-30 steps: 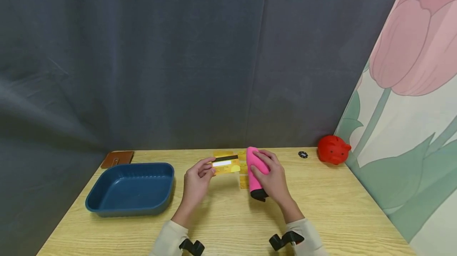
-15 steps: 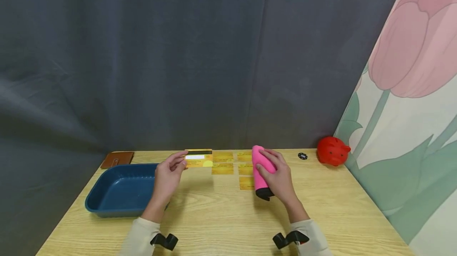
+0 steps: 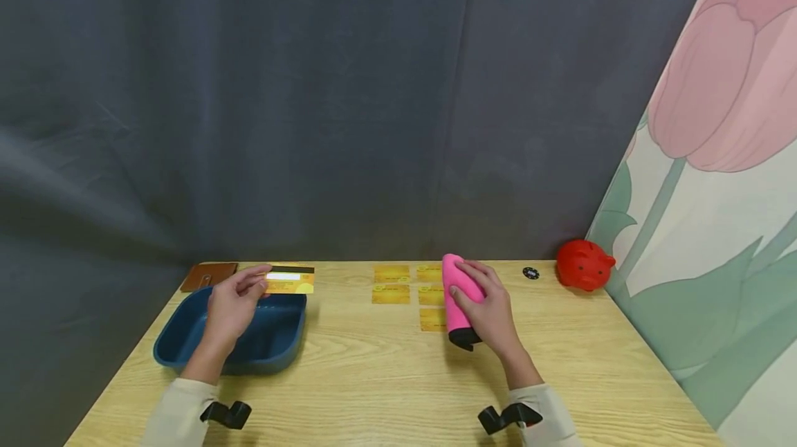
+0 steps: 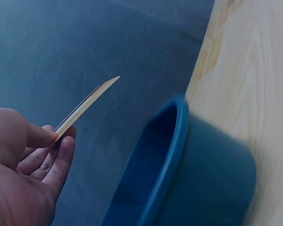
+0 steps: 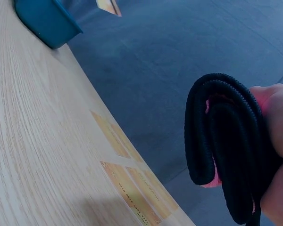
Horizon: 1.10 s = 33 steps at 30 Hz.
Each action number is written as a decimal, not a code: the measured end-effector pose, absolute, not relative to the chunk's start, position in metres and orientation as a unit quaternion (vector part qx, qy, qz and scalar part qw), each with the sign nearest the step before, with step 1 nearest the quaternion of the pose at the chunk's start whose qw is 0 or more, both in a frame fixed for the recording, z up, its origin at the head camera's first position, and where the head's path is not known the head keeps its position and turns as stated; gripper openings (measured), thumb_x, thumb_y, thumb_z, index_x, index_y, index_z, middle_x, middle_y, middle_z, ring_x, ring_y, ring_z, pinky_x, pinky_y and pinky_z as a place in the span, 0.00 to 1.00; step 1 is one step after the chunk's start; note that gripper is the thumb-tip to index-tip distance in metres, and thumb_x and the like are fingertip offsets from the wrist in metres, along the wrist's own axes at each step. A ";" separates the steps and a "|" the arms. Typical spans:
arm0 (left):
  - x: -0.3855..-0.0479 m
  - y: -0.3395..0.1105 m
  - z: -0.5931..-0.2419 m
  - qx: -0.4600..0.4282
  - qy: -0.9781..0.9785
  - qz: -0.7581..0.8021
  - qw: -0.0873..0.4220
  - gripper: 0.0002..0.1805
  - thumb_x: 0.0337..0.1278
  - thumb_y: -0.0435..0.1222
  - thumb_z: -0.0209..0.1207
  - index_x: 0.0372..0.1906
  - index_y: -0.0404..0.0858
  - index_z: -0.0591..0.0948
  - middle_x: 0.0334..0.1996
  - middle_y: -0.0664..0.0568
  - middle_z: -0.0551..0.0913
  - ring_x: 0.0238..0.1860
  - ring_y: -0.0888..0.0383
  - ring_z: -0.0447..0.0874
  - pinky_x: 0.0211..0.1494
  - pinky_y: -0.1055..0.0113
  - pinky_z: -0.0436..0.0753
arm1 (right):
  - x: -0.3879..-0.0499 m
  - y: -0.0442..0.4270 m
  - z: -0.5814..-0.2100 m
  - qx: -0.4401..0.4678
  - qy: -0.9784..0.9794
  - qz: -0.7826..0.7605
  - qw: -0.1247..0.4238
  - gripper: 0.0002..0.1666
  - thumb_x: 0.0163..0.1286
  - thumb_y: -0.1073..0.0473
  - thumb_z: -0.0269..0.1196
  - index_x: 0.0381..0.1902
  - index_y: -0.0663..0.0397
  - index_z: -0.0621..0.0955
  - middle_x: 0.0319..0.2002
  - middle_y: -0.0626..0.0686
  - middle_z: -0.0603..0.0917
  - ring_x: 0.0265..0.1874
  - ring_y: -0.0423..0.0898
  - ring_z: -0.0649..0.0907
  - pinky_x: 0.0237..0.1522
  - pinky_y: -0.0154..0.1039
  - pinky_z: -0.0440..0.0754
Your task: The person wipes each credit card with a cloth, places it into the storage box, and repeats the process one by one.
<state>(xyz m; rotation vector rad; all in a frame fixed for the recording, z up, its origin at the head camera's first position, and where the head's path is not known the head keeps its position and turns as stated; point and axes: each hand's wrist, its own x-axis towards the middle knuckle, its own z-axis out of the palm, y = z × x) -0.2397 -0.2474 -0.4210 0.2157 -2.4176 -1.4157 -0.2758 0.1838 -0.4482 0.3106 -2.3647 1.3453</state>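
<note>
My left hand [image 3: 232, 308] pinches a yellow bank card [image 3: 290, 279] by its left end, with the dark stripe and white strip facing me. Hand and card are above the blue tray [image 3: 297, 322]; in the left wrist view the card [image 4: 87, 104] appears nearly edge-on, apart from the tray's rim [image 4: 179, 117]. My right hand [image 3: 495, 308] grips a rolled pink cloth [image 3: 457, 291] with a black edge, held upright-tilted over the right side of the table. The right wrist view shows the roll's black folded end [image 5: 226, 146]. Several yellow cards [image 3: 391, 294] lie left of the cloth.
A brown leather wallet-like item [image 3: 208, 275] lies behind the tray at the back left. A black poker chip [image 3: 530, 272] and a red piggy bank [image 3: 584, 265] are at the back right. A dark curtain [image 3: 373, 122] hangs behind the wooden table [image 3: 355, 378].
My left hand has carried the card leftward, from above the laid-out cards to above the tray. The right hand and the cloth have shifted slightly right, uncovering more of the cards.
</note>
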 end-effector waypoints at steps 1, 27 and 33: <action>-0.239 -0.252 -0.422 0.080 -0.853 -0.490 0.161 0.18 0.76 0.37 0.58 0.65 0.42 0.82 0.58 0.39 0.86 0.37 0.81 0.82 0.43 0.87 0.81 | -0.276 0.184 -0.448 0.112 -0.846 0.481 0.200 0.29 0.67 0.59 0.73 0.66 0.47 0.82 0.69 0.55 0.77 0.64 0.57 0.79 0.57 0.47 0.83; -0.262 -0.314 -0.462 0.058 -0.877 -0.477 -0.023 0.20 0.76 0.27 0.50 0.67 0.23 0.75 0.63 0.27 0.79 0.51 0.51 0.87 0.51 0.63 0.90 | -0.278 0.189 -0.449 0.111 -0.848 0.478 0.201 0.28 0.67 0.59 0.73 0.65 0.47 0.83 0.68 0.55 0.77 0.63 0.57 0.79 0.57 0.47 0.83; -0.266 -0.314 -0.468 0.063 -0.868 -0.490 -0.053 0.20 0.72 0.24 0.52 0.65 0.21 0.74 0.62 0.25 0.78 0.49 0.54 0.86 0.48 0.67 0.90 | -0.275 0.189 -0.448 0.113 -0.847 0.484 0.189 0.28 0.68 0.58 0.72 0.66 0.45 0.82 0.70 0.55 0.76 0.63 0.58 0.79 0.56 0.47 0.84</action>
